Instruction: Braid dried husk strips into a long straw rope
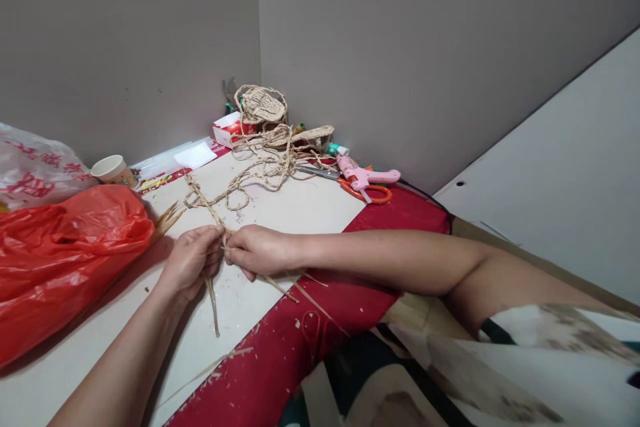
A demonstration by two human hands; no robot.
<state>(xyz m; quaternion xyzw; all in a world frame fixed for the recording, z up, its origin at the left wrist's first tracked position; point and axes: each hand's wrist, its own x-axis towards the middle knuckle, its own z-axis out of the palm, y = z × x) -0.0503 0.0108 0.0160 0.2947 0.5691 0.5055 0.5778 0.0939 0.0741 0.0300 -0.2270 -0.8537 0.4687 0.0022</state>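
Note:
A tan braided straw cord (213, 212) runs from the pile of cord down to my two hands over the white board. My left hand (197, 257) is closed in a pinch on the cord's lower end. Right beside it, my right hand (260, 250) is closed around straw strands at the same spot, the fingertips almost touching. Loose straw strands (214, 310) hang below my left hand, and more strands (320, 303) trail out from under my right hand toward the red cloth. The exact crossing of the strands is hidden by my fingers.
Coiled braided cord (263, 105) is heaped at the back corner. Orange-handled scissors (367, 192) and a pink glue gun (363, 173) lie right of it. At left are a red plastic bag (75, 253), a paper cup (114, 170) and clear glue sticks (160, 161). Grey walls stand behind.

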